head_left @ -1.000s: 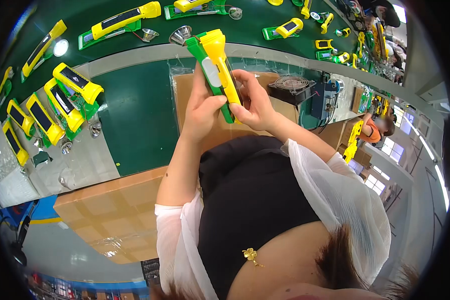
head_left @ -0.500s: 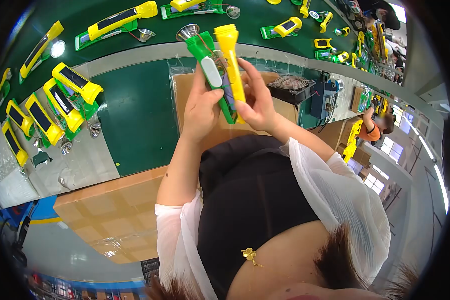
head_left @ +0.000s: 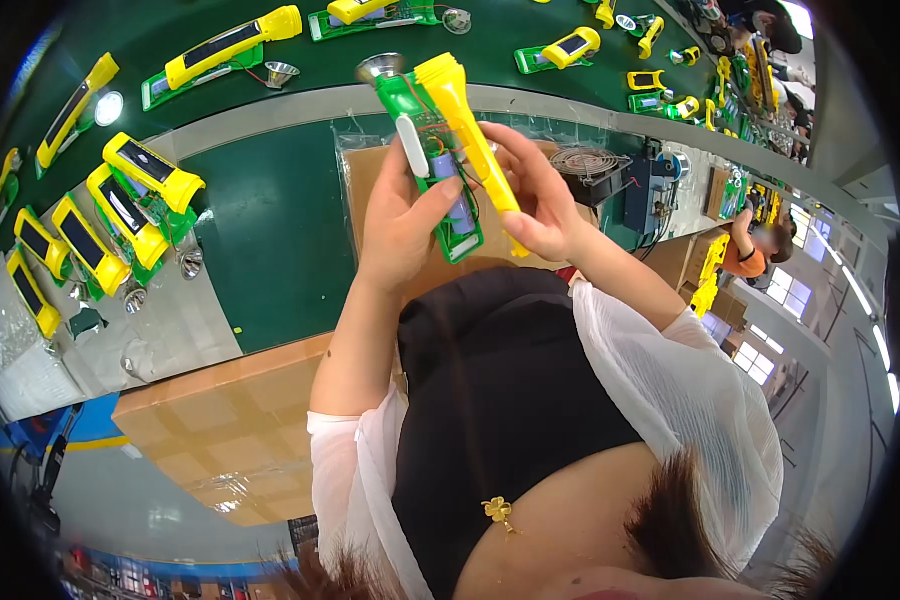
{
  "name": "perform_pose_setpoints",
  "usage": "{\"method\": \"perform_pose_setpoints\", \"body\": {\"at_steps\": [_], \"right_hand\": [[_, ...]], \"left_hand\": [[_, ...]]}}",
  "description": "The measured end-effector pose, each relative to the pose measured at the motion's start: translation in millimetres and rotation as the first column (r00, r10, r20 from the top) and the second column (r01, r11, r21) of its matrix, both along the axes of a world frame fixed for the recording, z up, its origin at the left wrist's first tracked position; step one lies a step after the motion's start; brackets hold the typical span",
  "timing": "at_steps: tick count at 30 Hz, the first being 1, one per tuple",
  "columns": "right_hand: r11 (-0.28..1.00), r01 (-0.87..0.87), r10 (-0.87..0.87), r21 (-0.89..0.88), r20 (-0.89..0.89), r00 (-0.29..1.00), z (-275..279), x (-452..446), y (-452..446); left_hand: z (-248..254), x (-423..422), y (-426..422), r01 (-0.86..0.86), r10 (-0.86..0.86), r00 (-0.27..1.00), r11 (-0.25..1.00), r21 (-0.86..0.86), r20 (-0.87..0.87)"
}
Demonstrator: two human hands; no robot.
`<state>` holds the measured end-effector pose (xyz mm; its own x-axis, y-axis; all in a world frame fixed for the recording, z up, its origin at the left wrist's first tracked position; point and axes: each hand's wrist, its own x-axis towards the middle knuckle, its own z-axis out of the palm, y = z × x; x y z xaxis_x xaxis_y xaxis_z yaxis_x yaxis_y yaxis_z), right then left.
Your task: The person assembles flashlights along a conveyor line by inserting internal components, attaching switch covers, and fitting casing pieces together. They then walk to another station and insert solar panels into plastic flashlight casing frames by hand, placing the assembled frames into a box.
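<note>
Flashlight (head_left: pixel 402 98) in two halves, held above cardboard (head_left: pixel 363 168). Green half (head_left: pixel 411 148), with blue battery (head_left: pixel 443 166) exposed, grasped in left hand (head_left: pixel 398 218); yellow half (head_left: pixel 480 152), tilted just beside it, grasped in right hand (head_left: pixel 547 205).

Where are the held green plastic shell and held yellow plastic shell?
Held green plastic shell (head_left: pixel 406 100): head view, on its wide upper end.
Held yellow plastic shell (head_left: pixel 476 143): head view, mid-length on its body.

Both forearms (head_left: pixel 355 345) are extended toward far side; left hand (head_left: pixel 395 230) is curled, thumb (head_left: pixel 438 200) angled right; right hand (head_left: pixel 550 212) is held opposite, fingers (head_left: pixel 520 150) bent.
</note>
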<state>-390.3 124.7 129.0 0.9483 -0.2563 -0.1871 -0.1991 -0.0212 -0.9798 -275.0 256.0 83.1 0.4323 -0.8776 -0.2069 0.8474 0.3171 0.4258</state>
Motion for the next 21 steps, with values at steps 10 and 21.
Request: {"method": "perform_pose_setpoints", "body": {"at_steps": [10,21], "right_hand": [[0.994,0.013,-0.015,-0.105,-0.016,1.0,-8.5,0.5,9.1],[0.858,0.099,-0.158,-0.503,-0.075,0.985,-0.2,9.6,23.6]], "left_hand": [[4.1,-10.0,-6.7,-0.055,0.05,0.997,0.994,0.095,0.055],[7.5,-17.1,-9.6,-0.132,0.104,0.958,0.987,0.091,0.265]]}}
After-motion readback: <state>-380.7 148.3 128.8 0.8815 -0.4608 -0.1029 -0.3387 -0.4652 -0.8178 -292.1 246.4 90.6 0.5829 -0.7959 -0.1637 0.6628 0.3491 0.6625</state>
